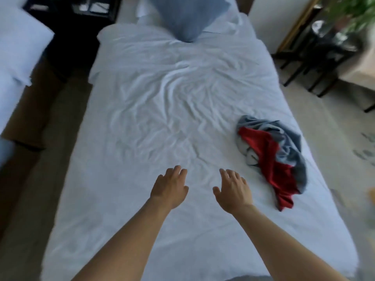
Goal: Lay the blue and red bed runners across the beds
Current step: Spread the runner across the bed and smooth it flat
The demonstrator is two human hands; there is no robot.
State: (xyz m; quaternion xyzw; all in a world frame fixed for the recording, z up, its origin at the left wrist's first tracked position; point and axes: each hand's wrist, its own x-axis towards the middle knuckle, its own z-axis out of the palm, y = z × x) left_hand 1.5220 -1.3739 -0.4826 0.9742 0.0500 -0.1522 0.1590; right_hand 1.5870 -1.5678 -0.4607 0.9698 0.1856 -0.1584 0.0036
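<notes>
A crumpled blue and red bed runner lies bunched near the right edge of the white bed, its red part showing inside the grey-blue folds. My left hand and my right hand reach out side by side over the sheet near the foot of the bed, palms down, fingers relaxed, holding nothing. The right hand is a little to the left of the runner and apart from it. The sheet is wrinkled in the middle.
A blue pillow stands at the head of the bed. A second white bed is at the far left across a brown floor strip. A dark nightstand sits between the beds. Dark-legged tables and a plant stand at the right.
</notes>
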